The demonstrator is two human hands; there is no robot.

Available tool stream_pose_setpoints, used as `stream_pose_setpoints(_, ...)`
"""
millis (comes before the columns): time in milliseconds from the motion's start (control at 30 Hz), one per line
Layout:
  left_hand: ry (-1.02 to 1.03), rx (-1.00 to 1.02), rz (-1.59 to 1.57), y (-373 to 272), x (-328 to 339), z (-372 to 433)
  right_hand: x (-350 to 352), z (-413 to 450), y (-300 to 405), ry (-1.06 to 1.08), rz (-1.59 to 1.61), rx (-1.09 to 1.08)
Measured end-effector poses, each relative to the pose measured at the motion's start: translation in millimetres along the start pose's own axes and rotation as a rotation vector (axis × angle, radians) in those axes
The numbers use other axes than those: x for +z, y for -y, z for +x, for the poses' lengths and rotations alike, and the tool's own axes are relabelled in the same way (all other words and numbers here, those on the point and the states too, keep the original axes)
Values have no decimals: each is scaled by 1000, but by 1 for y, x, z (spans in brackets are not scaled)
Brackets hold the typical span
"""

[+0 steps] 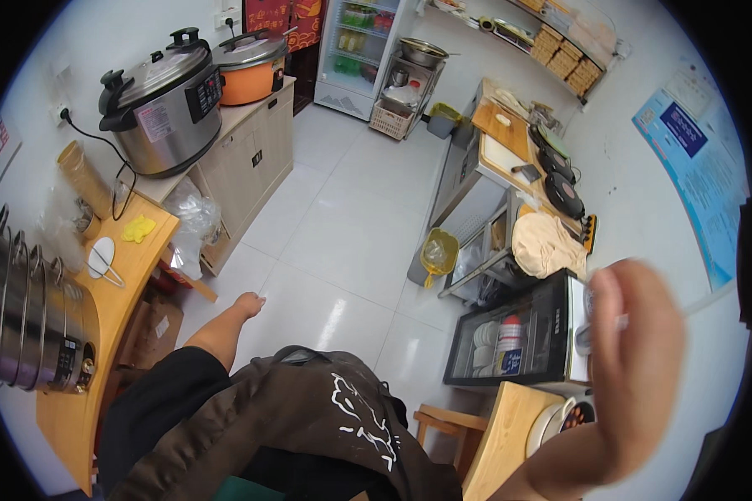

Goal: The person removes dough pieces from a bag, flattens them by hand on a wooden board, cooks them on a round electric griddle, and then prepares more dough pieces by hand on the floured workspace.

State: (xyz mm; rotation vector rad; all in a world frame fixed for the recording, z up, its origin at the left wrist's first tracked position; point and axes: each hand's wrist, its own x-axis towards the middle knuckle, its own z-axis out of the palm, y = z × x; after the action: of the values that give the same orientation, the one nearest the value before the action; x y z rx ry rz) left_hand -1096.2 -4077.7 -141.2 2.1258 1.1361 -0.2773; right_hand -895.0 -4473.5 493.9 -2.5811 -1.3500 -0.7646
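Note:
My left hand (249, 305) hangs low over the tiled floor at the left, its fingers loosely curled; whether it holds anything is not visible. Raised close to the camera at the right, my right hand (633, 307) is blurred, with its fingers largely hidden. It overlaps the right end of a black glass-front cabinet (514, 341) that has stacked white dishes inside. Some small clear and grey items show beside its fingers, and I cannot tell whether it grips them. Below the cabinet, a pot (542, 429) with brown contents sits on a wooden table (498, 438). A brown apron (288, 419) covers my front.
A steel steamer (25, 325) stands on the left wooden counter (119, 275). Behind it are a large pressure cooker (169, 119) and an orange cooker (250, 78). A yellow-lined bin (438, 250) stands by the right worktop (501, 150). A glass-door fridge (354, 56) is at the back.

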Motion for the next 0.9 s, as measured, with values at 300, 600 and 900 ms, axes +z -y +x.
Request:
stream_pose_setpoints(300,26,-116,261,140,58,38,382,-20,-46,1149,25,106)
stream_pose_setpoints(600,185,-304,69,91,-7,155,653,-106,-94,1600,449,584)
stream_pose_setpoints(900,93,-64,9,33,-92,360,667,-2,-93,1499,583,823)
